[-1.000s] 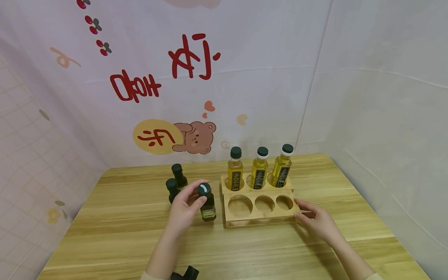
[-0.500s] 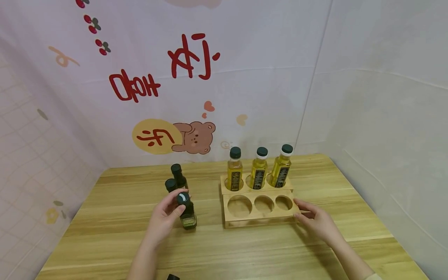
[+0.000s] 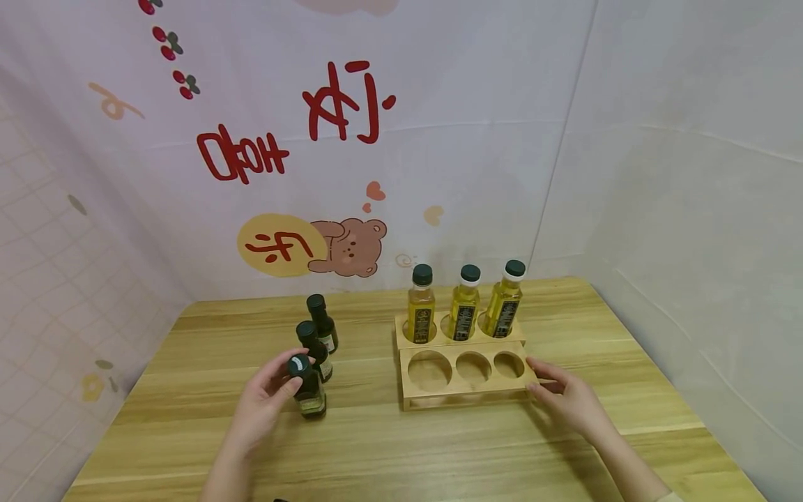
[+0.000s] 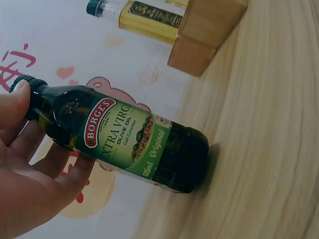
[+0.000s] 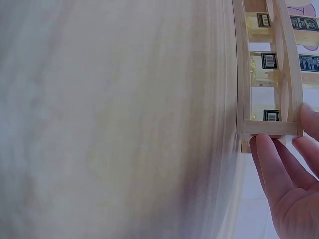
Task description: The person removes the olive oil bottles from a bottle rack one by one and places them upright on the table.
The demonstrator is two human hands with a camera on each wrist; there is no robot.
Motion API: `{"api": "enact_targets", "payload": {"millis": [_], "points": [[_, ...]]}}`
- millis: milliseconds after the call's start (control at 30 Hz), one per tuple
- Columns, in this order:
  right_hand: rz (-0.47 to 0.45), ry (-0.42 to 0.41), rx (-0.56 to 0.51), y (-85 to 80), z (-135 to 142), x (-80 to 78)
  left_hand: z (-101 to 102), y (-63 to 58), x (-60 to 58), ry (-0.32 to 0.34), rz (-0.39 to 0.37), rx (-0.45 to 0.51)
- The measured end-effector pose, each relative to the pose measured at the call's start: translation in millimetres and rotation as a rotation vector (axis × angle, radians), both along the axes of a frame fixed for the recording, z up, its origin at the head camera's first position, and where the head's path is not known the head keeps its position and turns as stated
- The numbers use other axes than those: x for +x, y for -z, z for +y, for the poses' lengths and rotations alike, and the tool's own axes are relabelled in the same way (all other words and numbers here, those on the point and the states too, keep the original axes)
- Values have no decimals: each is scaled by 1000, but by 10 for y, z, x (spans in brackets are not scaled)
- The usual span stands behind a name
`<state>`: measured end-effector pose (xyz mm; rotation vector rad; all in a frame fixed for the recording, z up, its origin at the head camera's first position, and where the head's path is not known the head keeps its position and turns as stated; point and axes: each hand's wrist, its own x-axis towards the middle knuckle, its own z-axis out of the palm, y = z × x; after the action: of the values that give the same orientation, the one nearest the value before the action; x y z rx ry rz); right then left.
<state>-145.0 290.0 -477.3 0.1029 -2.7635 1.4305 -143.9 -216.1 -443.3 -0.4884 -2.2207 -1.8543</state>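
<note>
"two hands, well apart. nearest first?"

"left hand [image 3: 262, 401] pinches a dark olive oil bottle [image 3: 310, 397] by cap and neck. bottle near upright, well left of the wooden rack [image 3: 475, 385]. label: borges, extra virgin."

"base on the tabletop [image 3: 376, 446]?"

"on it or just above; cannot tell which. my reading of the step: standing this bottle at the near end of a short line."

"and the next move?"

"would call for the base flat on the wood before thumb and fingers let go, with no nudge to its neighbour."

"right hand [image 3: 567, 397]?"

"fingers loosely spread, tips touching the rack's right end. likely steadying it. nothing stands in the front tier."

"past the held bottle?"

"nearer dark bottle [image 3: 323, 364] just behind, then farther dark bottle [image 3: 323, 329]. both upright."

"rack's back tier?"

"three yellow oil bottles [image 3: 464, 314], one per hole, dark green caps."

"farthest?"

"pale backdrop [image 3: 477, 160], printed bear [image 3: 353, 247] low on it."
</note>
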Motion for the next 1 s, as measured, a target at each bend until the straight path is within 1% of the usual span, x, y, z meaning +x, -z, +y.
{"api": "enact_targets", "payload": {"millis": [133, 200, 267, 400, 733, 867, 1000], "points": [[7, -2, -4, 14, 6, 2, -54, 14, 3, 52, 51, 70], [9, -2, -4, 15, 6, 3, -74, 10, 9, 75, 57, 101], [10, -2, -4, 14, 4, 3, -97, 4, 15, 89, 50, 111], [13, 0, -1, 8, -2, 2, -142, 6, 14, 114, 46, 107], [-2, 3, -2, 0, 5, 2, -187, 29, -16, 136, 65, 68], [-11, 4, 0, -1, 4, 4, -195, 44, -26, 144, 50, 66], [-1, 0, -6, 4, -3, 1, -214, 55, -25, 150, 21, 64]]}}
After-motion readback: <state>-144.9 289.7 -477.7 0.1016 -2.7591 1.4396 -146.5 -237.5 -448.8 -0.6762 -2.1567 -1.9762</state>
